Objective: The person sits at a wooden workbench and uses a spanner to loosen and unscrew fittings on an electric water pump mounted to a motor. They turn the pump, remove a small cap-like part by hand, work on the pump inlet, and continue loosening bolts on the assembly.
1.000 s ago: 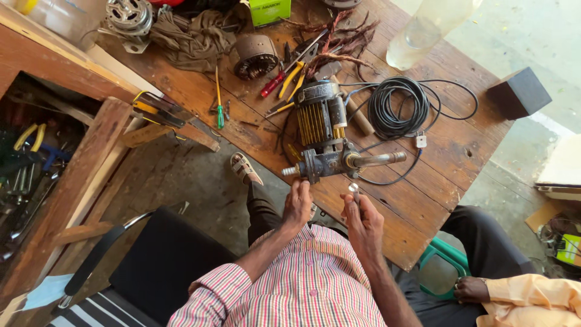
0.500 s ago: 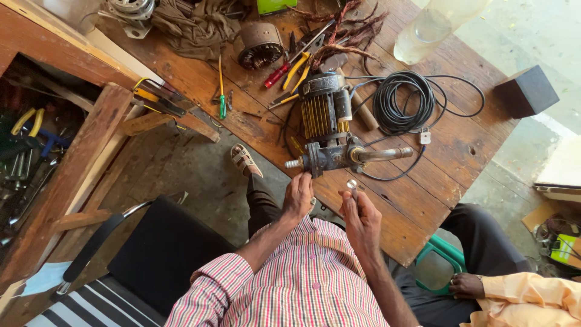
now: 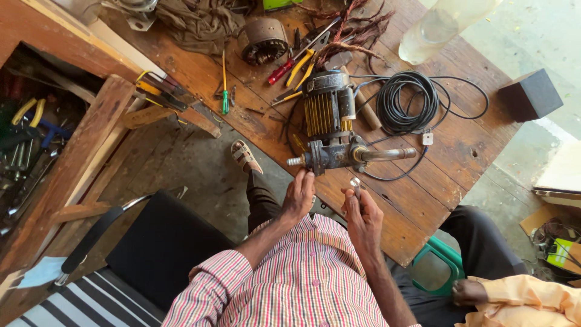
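Grimy grey metal pump motor with yellow-finned body [image 3: 330, 130] lying mid-frame on the brown plank desk [image 3: 460, 163]. Left hand [image 3: 298, 197] curled just below its stub shaft end, grip unclear. Right hand [image 3: 362, 212] pinching a small shiny metal part [image 3: 355, 182]. Best kept pinched firmly, square to the housing, clear of the coiled black cable [image 3: 407, 102].

You wear a shirt [image 3: 302, 278] checked in red and white, its sleeves [image 3: 212, 284] rolled up. Dark trousers [image 3: 263, 203] cover your legs. A tan strapped sandal [image 3: 245, 156] shows below.
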Demonstrator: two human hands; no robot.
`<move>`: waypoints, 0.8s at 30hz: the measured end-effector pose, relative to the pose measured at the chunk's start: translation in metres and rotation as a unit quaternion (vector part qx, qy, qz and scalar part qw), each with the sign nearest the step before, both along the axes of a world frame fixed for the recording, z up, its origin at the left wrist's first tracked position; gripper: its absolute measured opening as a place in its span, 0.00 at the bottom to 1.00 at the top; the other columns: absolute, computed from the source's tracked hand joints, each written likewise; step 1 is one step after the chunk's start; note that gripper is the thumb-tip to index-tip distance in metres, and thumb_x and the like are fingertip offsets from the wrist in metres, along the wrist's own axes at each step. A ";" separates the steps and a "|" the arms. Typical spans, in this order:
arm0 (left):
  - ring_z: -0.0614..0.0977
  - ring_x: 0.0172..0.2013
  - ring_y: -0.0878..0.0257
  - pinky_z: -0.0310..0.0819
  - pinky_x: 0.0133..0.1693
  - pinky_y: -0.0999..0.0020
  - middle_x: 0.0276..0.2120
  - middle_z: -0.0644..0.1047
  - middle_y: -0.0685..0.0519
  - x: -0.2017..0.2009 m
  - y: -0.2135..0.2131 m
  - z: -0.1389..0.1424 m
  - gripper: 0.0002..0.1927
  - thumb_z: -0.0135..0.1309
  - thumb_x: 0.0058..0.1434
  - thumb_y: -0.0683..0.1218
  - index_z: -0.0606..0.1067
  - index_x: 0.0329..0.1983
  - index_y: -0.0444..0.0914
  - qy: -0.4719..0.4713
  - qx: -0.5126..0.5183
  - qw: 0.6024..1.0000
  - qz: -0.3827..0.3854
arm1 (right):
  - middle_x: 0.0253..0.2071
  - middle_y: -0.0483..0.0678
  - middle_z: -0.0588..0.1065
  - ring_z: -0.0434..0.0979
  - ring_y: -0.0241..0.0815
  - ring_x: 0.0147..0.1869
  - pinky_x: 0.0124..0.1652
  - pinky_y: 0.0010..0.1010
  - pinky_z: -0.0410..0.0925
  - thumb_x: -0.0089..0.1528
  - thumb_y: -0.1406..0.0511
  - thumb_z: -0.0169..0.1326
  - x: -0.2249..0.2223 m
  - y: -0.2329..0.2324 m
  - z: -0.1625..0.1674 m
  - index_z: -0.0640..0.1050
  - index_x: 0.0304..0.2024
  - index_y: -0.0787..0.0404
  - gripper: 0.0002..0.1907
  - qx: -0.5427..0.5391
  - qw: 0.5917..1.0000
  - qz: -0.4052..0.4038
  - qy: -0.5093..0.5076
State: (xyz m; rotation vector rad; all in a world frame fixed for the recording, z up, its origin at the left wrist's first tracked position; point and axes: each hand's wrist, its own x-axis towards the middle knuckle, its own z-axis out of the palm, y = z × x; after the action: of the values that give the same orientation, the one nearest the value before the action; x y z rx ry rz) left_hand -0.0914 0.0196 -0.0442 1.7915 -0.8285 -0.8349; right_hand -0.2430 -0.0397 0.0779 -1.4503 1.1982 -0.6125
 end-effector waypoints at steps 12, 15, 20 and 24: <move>0.78 0.23 0.50 0.70 0.30 0.55 0.21 0.73 0.43 0.003 0.001 -0.007 0.17 0.40 0.75 0.52 0.72 0.41 0.35 0.059 0.030 0.998 0.020 | 0.26 0.40 0.72 0.68 0.27 0.29 0.28 0.20 0.61 0.71 0.60 0.50 -0.002 0.003 0.000 0.80 0.47 0.67 0.16 0.006 1.000 0.007 -0.002; 0.78 0.32 0.51 0.70 0.32 0.59 0.47 0.77 0.31 0.004 0.002 -0.013 0.14 0.33 0.83 0.47 0.68 0.53 0.33 -0.357 -0.132 0.924 -0.035 | 0.26 0.40 0.72 0.68 0.27 0.29 0.28 0.20 0.61 0.71 0.60 0.50 0.000 0.002 -0.001 0.80 0.46 0.67 0.16 0.017 1.000 0.000 -0.008; 0.76 0.25 0.57 0.70 0.30 0.58 0.24 0.71 0.48 -0.004 -0.001 -0.006 0.21 0.37 0.79 0.55 0.70 0.41 0.34 0.072 -0.034 0.996 0.028 | 0.26 0.40 0.71 0.67 0.27 0.29 0.28 0.20 0.61 0.71 0.60 0.50 0.000 0.004 -0.003 0.80 0.47 0.67 0.16 0.010 1.000 0.003 -0.017; 0.75 0.23 0.58 0.70 0.29 0.56 0.21 0.71 0.50 0.000 0.005 0.023 0.18 0.41 0.75 0.57 0.69 0.46 0.37 0.160 0.040 0.985 0.055 | 0.26 0.40 0.72 0.66 0.27 0.28 0.27 0.21 0.59 0.71 0.60 0.50 -0.005 0.005 -0.003 0.80 0.47 0.66 0.16 0.012 1.000 -0.008 0.007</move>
State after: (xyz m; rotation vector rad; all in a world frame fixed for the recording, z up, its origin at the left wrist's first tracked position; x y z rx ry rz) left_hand -0.0918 0.0244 -0.0207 1.6951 -0.4894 -1.0607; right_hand -0.2482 -0.0349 0.0746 -1.4282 1.2256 -0.5995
